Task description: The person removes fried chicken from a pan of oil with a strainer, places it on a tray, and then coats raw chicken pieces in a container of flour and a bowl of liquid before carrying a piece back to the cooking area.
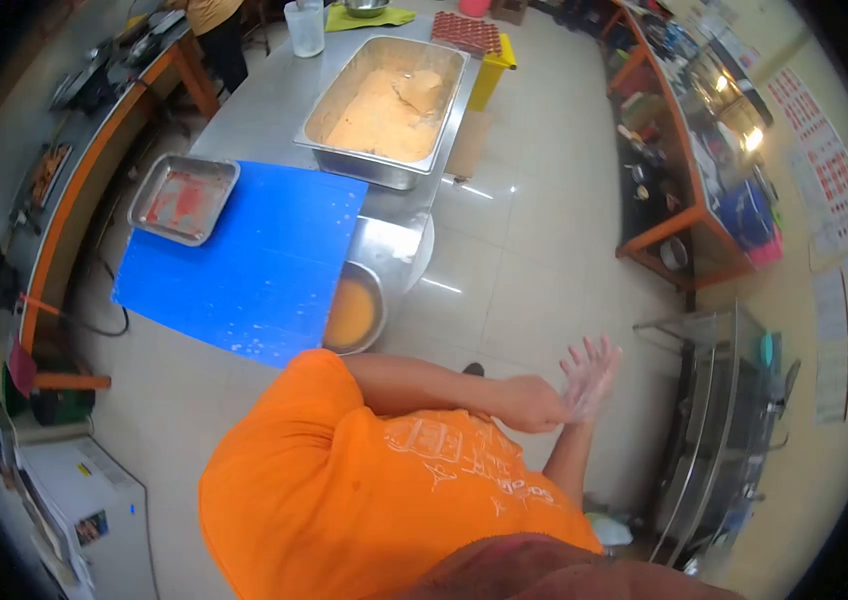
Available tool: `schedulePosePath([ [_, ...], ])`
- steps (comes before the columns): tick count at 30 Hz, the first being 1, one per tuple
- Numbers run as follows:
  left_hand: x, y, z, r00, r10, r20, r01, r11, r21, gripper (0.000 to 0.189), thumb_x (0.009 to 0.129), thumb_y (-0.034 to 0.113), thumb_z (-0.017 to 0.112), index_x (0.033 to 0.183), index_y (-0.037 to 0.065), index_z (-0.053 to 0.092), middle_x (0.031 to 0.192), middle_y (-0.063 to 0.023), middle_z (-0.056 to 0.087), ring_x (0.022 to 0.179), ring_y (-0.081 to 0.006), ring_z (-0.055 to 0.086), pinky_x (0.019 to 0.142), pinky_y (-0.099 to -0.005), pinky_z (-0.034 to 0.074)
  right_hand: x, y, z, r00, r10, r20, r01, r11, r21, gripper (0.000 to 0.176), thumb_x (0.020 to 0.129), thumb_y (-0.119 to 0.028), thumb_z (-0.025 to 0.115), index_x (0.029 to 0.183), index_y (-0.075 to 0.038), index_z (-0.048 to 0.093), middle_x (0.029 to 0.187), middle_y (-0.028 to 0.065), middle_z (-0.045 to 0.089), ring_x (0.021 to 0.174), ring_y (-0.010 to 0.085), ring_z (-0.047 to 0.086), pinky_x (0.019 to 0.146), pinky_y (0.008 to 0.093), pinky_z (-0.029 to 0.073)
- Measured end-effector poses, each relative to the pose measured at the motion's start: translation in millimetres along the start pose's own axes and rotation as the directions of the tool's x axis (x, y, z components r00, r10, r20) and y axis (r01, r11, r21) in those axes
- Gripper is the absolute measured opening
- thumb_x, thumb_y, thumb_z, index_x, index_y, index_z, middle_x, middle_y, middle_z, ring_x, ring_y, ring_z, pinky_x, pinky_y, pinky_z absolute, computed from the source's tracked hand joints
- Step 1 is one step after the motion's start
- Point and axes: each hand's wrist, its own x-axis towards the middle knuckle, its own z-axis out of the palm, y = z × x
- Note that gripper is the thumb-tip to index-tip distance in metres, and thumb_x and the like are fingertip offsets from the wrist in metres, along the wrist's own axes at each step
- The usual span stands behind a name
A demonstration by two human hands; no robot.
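A pale, see-through glove (598, 371) is worn on the raised right hand (590, 384), its fingers spread wide; at the wrist, the glove is gripped by the left hand (536, 404). On the metal desk (262, 103), well apart, a blue board (262, 255), a red-smeared tray (184, 201) and a deep pan (382, 112) of orange-beige food (380, 118) are seen.

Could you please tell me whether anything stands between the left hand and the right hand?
Nothing visible does: the left hand meets the right hand near its wrist, around what looks like a thin, clear glove.
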Motion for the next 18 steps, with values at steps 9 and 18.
schedulePosePath([
  [9, 3.8, -109.4, -105.8, 0.494, -0.725, -0.481, 0.549, 0.689, -0.474, 0.022, 0.095, 0.025, 0.058, 0.112, 0.010, 0.061, 0.071, -0.0057, 0.055, 0.064, -0.0174, 0.054, 0.060, -0.0324, 0.043, 262.8, -50.7, 147.1, 0.840, 0.216, 0.497, 0.045, 0.886, -0.461, 0.047, 0.093, -0.038, 0.061, 0.122, -0.003, 0.056, 0.100, 0.0074, 0.060, 0.086, 0.0174, 0.060, 0.072, 0.0306, 0.048],
  [18, -86.8, -201.7, -161.7, -0.426, -0.595, -0.681, 0.435, 0.526, -0.731, 0.030, 0.093, 0.023, 0.063, 0.117, 0.007, 0.055, 0.072, -0.0044, 0.054, 0.068, -0.0154, 0.054, 0.062, -0.0318, 0.044, 334.6, -20.9, 383.4, 0.362, 0.281, 0.889, 0.489, 0.755, -0.438, 0.043, 0.093, -0.032, 0.059, 0.120, 0.001, 0.057, 0.102, 0.0086, 0.064, 0.087, 0.0170, 0.063, 0.076, 0.0287, 0.050],
])
